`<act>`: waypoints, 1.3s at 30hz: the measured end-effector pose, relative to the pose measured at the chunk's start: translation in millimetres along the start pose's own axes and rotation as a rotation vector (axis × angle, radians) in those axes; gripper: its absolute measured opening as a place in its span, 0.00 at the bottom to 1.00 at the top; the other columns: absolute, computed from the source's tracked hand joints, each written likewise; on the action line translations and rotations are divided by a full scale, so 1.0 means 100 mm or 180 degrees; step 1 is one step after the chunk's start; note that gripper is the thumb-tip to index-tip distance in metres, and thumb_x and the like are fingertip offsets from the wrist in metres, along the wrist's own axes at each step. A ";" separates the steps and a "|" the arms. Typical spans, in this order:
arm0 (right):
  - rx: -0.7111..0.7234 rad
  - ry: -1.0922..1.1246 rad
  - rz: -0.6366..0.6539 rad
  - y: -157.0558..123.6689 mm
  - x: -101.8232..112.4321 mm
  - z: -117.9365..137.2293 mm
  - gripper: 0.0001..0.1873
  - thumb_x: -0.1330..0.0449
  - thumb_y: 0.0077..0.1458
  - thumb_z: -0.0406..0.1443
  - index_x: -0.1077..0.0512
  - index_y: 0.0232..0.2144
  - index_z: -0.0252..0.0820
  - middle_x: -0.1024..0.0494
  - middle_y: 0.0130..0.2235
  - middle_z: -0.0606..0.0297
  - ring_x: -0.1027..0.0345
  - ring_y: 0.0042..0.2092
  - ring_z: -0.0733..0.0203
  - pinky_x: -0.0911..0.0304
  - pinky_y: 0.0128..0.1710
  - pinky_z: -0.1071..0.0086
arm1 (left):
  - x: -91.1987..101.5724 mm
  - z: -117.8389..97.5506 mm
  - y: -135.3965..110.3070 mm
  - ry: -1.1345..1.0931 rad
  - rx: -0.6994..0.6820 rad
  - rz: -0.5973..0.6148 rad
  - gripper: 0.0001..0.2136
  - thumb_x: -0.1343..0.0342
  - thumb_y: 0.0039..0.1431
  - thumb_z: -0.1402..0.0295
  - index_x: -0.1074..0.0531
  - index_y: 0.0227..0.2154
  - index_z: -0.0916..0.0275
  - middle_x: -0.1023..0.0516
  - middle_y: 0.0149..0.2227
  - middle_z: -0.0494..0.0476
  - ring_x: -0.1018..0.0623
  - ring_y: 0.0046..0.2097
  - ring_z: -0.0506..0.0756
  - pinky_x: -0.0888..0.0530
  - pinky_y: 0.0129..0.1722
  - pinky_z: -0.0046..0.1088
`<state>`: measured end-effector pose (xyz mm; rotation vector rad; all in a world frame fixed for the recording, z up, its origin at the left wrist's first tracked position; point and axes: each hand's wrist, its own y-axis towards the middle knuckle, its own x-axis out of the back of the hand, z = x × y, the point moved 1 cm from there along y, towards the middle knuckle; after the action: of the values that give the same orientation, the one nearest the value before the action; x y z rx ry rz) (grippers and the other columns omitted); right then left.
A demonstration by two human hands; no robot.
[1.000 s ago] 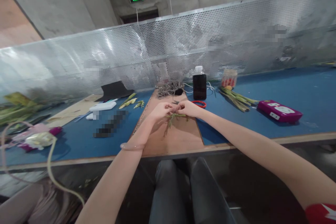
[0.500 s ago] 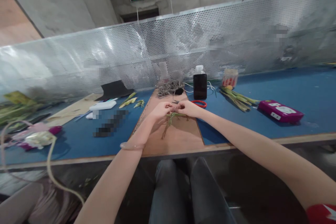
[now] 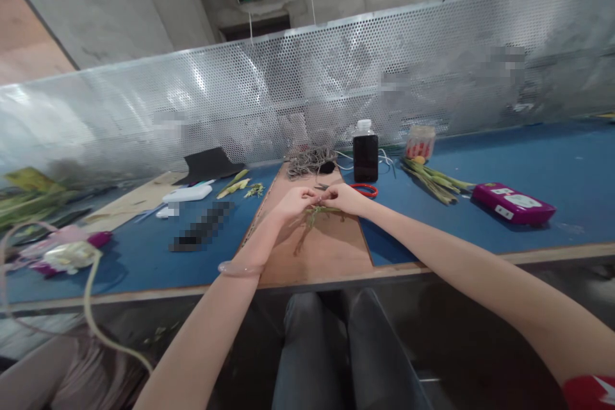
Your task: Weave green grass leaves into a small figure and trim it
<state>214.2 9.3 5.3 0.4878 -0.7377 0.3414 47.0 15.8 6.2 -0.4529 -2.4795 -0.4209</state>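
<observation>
My left hand [image 3: 296, 201] and my right hand [image 3: 342, 198] meet over a brown board [image 3: 331, 256], fingertips pinched close together. Between and below them, thin green plant strips [image 3: 312, 214] hang out and cast a shadow on the board. How the strips are joined inside the fingers is too small to tell. Just behind my right hand lies a pair of scissors with red handles [image 3: 366, 191], its blades partly covered by the fingers. A tangle of grey cord [image 3: 310, 162] rests at the board's far end.
A dark-covered bottle [image 3: 366, 159] stands behind the scissors. To the right are a jar [image 3: 421, 141], a bundle of green stalks [image 3: 435, 180] and a purple packet [image 3: 514, 204]. Leaf pieces [image 3: 234, 186], a white device [image 3: 187, 193] and a pink bag [image 3: 67, 246] lie left. A perforated metal screen [image 3: 269, 90] closes off the back.
Both hands stay in almost the same place, fingers shifting only slightly on the green strips. The view has moved very little.
</observation>
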 end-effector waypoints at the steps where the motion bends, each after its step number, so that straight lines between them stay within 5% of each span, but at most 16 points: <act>1: -0.0028 0.0030 0.0003 0.00 0.00 0.00 0.15 0.45 0.44 0.41 0.27 0.29 0.35 0.31 0.20 0.68 0.43 0.20 0.71 0.51 0.19 0.77 | 0.00 0.00 0.00 0.0061 -0.0018 -0.0013 0.16 0.46 0.46 0.58 0.29 0.30 0.68 0.25 0.31 0.60 0.27 0.33 0.54 0.32 0.33 0.27; 25: -0.0363 0.0586 0.0081 -0.03 0.04 0.06 0.11 0.44 0.40 0.37 0.27 0.25 0.33 0.39 0.16 0.71 0.51 0.18 0.74 0.55 0.16 0.78 | -0.01 -0.10 -0.03 0.0185 0.0022 -0.0264 0.13 0.45 0.45 0.62 0.28 0.27 0.69 0.25 0.25 0.58 0.29 0.27 0.51 0.34 0.28 0.25; 39: -0.0340 0.0428 0.0142 -0.05 0.02 0.08 0.11 0.46 0.41 0.35 0.27 0.26 0.35 0.34 0.17 0.70 0.45 0.17 0.73 0.52 0.14 0.79 | -0.01 -0.07 0.00 0.0349 0.0046 -0.0275 0.13 0.46 0.45 0.63 0.27 0.28 0.69 0.24 0.28 0.59 0.27 0.30 0.52 0.33 0.29 0.25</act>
<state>213.7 1.5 10.4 0.3445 -0.6332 0.3709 51.6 12.7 11.2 -0.3093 -2.4003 -0.4500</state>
